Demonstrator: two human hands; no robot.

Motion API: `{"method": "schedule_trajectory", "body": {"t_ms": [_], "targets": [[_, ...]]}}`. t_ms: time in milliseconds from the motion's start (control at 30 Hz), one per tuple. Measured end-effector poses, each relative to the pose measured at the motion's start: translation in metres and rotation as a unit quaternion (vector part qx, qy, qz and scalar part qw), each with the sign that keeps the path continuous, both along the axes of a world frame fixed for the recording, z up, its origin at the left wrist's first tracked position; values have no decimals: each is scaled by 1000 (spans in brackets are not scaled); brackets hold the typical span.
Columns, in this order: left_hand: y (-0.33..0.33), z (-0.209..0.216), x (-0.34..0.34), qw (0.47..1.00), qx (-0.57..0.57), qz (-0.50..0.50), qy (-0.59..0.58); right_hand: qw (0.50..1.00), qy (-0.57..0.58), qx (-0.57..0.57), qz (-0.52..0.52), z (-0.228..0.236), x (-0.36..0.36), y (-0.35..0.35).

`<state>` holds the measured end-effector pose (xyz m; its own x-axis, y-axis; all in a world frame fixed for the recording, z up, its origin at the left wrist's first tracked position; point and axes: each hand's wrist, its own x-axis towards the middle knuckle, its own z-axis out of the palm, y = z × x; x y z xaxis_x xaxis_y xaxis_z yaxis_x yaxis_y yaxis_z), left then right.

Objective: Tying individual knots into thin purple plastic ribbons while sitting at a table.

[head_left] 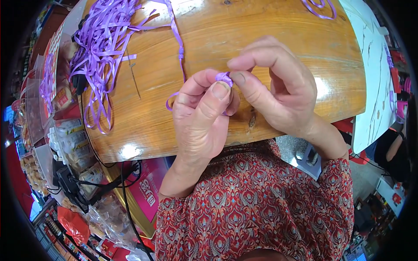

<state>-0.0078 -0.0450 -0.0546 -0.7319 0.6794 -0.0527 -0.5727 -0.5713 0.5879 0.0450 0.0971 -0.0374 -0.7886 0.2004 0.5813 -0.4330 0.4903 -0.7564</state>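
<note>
My left hand (202, 111) pinches a small folded knot of purple ribbon (224, 78) between thumb and fingertips, just above the near part of the wooden table. The thumb of my right hand (278, 85) touches the knot's right side. Its index finger is bent and stands a little apart from the thumb, with nothing visible between them. A purple ribbon strand (175, 30) with a small knot partway along it runs down behind my left hand. At the far left lies a tangled heap of purple ribbons (104, 35).
On the wooden table (270, 124), a thin dark rod (134, 78) lies beside the heap. A purple ribbon loop (324, 16) is at the far right. White marbled surface (370, 87) borders the right side. Bagged goods (72, 139) and black cables (72, 185) crowd the left.
</note>
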Motion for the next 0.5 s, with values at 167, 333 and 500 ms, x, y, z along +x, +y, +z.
{"method": "schedule_trajectory", "body": {"t_ms": [167, 333, 500], "targets": [[-1, 4, 2, 999, -25, 31, 12, 999, 4, 4, 33, 2, 1, 1], [1, 6, 2, 998, -43, 49, 19, 996, -24, -59, 65, 6, 3, 2], [1, 1, 3, 995, -45, 55, 75, 996, -7, -20, 88, 8, 1, 9]]}}
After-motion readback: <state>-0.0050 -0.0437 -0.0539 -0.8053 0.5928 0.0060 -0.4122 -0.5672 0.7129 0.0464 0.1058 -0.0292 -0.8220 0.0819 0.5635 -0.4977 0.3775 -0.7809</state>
